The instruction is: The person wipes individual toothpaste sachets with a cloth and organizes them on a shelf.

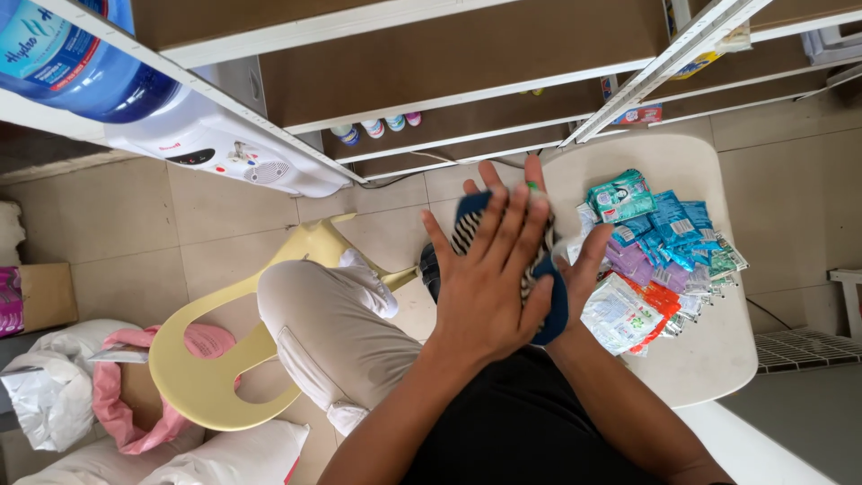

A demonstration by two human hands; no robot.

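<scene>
Between flat hands (516, 269) lies a striped sock (549, 310).

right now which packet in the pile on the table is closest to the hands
The big white packet with red edging at the pile's near end, just beside the right hand; the blue, purple and green packets lie farther off.

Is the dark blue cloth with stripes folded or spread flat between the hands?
Cannot tell. The dark blue striped cloth is pressed between the left hand and right hand, which hide most of it.
</scene>
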